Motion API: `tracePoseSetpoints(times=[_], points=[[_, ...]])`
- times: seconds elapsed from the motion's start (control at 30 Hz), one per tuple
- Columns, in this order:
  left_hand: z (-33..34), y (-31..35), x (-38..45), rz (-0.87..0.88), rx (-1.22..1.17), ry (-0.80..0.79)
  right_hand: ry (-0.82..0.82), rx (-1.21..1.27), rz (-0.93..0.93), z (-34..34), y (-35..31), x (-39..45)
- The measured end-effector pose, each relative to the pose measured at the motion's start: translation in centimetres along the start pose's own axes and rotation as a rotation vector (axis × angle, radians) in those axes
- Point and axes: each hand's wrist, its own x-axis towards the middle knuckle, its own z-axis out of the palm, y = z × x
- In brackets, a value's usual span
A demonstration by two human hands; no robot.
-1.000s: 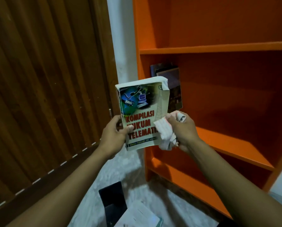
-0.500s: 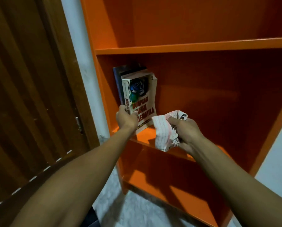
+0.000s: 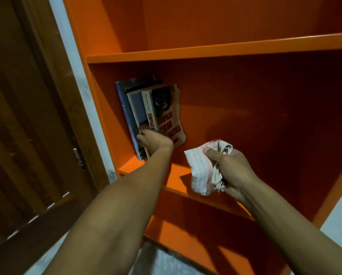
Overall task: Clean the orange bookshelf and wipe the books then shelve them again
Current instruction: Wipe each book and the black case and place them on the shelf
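On your left stands a dark brown wooden door point(image 3: 27, 126), slatted, with a metal hinge point(image 3: 79, 155) at its edge. Beside it runs a strip of white wall point(image 3: 74, 76), and speckled grey floor point(image 3: 162, 261) shows below.

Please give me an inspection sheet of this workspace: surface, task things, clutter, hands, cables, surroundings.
Surface: orange shelf board, bare to the right of the books.
Task things: Kompilasi book leans on the other books at the shelf's left end; checked cloth.
Clutter: nothing seen.
Hands: left hand at the books' lower edge; right hand grips the cloth.
Cables: nothing seen.
Surroundings: wooden door left; white wall.
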Motion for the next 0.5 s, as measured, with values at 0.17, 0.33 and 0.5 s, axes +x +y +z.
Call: tracePoseSetpoints(times=[0.17, 0.33, 0.5], points=[[-2.3, -2.7, 0.9, 0.258, 0.096, -0.155, -0.007, 0.018, 0.027, 0.0, 1.0, -0.5], [-7.6, -5.4, 2.4, 0.532, 0.041, -0.177, -0.037, 0.047, 0.096, 1.5, 2.7, -1.7], [-15.2, -9.5, 2.7, 0.693, 0.095, -0.132, -0.085, 0.023, 0.155, 5.2, 5.1, -4.1]])
